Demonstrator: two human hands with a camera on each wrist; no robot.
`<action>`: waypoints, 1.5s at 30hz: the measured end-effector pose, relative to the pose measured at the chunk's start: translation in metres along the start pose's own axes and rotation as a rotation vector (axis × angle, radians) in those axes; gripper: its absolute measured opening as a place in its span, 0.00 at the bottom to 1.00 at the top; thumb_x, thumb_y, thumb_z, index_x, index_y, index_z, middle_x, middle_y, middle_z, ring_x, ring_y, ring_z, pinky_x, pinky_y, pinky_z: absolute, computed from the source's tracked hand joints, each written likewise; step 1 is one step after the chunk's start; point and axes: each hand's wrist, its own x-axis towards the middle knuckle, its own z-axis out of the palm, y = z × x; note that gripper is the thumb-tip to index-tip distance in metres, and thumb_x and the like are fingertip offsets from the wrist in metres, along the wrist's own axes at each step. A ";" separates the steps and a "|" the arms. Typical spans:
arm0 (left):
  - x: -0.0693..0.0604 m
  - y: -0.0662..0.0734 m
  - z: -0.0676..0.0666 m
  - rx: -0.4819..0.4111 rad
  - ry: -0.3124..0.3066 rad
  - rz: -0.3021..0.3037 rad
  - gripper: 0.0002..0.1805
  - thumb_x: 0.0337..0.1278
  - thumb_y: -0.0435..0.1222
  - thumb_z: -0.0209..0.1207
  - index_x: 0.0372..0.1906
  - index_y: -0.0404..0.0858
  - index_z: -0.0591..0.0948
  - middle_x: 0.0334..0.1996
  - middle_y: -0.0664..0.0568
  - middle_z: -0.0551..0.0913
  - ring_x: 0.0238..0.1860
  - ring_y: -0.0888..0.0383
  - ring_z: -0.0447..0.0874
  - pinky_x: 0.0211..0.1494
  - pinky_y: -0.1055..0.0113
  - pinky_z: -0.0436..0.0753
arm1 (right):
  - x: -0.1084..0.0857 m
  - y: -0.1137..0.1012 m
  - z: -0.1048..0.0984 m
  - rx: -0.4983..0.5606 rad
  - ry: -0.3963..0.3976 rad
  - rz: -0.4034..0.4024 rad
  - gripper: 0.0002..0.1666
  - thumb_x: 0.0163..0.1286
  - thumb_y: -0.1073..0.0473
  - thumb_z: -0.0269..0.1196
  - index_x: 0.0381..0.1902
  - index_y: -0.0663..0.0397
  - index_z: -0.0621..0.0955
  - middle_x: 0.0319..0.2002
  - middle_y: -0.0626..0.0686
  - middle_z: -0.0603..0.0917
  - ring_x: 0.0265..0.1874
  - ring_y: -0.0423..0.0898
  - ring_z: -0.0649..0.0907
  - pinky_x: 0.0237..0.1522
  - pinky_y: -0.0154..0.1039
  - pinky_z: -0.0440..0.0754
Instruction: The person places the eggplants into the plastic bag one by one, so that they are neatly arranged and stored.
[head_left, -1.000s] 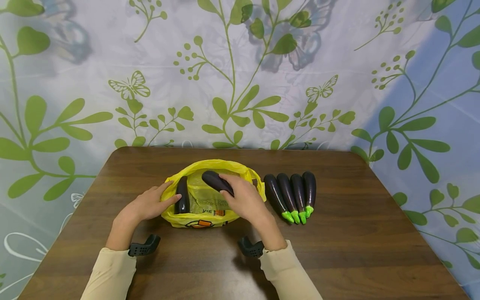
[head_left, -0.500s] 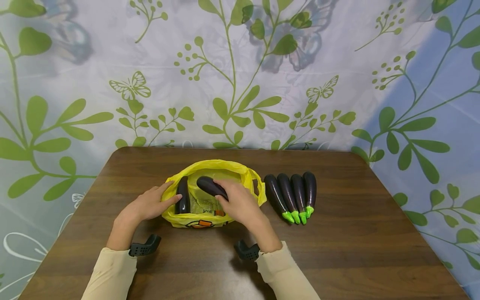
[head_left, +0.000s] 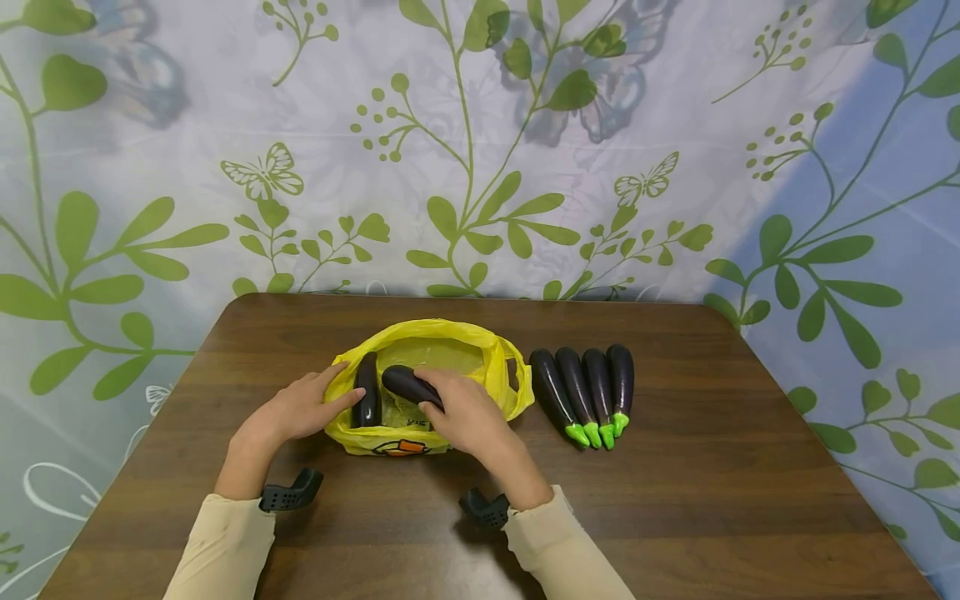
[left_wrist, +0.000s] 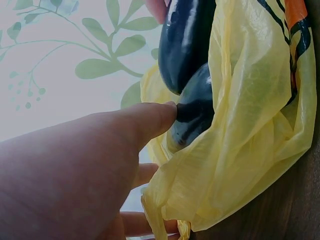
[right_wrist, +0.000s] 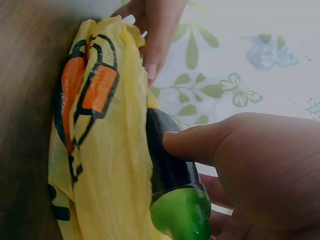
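Observation:
A yellow plastic bag point(head_left: 442, 329) lies with its mouth spread wide on the table. Inside, against its left side, rests one dark eggplant point(head_left: 367, 392). My left hand point(head_left: 296, 406) holds the bag's left rim, its thumb reaching over to touch that eggplant. Over the bag's mouth my right hand point(head_left: 465, 412) grips a second eggplant point(head_left: 408, 385), thumb on one side and fingers on the other. In the right wrist view the held eggplant's green cap point(right_wrist: 182, 210) points back under the palm. The left wrist view has the two eggplants overlapping, with my left thumb point(left_wrist: 157, 117) at the lower one.
Several eggplants point(head_left: 581, 392) lie side by side right of the bag, green stem ends toward me. The brown wooden table point(head_left: 712, 467) reaches back to a curtain point(head_left: 480, 150) printed with leaves and butterflies. Black wrist mounts point(head_left: 292, 492) sit below both hands.
My right hand has moved left and slightly down with its eggplant, closer to the one in the bag. My left hand has stayed on the rim.

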 end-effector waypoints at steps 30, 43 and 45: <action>-0.002 0.000 0.002 0.000 0.021 0.013 0.48 0.74 0.66 0.46 0.82 0.34 0.56 0.73 0.21 0.61 0.72 0.21 0.60 0.67 0.26 0.66 | 0.004 0.001 0.017 0.000 0.036 0.043 0.31 0.73 0.52 0.68 0.70 0.54 0.76 0.58 0.54 0.86 0.46 0.48 0.86 0.44 0.42 0.82; -0.001 0.001 0.002 -0.004 0.014 0.002 0.49 0.73 0.66 0.46 0.82 0.36 0.56 0.74 0.22 0.60 0.73 0.21 0.59 0.68 0.26 0.65 | 0.003 0.005 0.015 0.039 -0.011 0.035 0.36 0.71 0.61 0.59 0.77 0.54 0.69 0.68 0.56 0.79 0.57 0.51 0.82 0.57 0.47 0.81; -0.001 0.001 0.001 -0.003 0.014 0.003 0.49 0.73 0.66 0.46 0.82 0.35 0.56 0.74 0.21 0.61 0.72 0.21 0.60 0.67 0.26 0.66 | 0.002 0.005 0.015 0.044 -0.009 0.035 0.36 0.71 0.61 0.59 0.77 0.55 0.69 0.69 0.57 0.78 0.60 0.52 0.81 0.59 0.49 0.80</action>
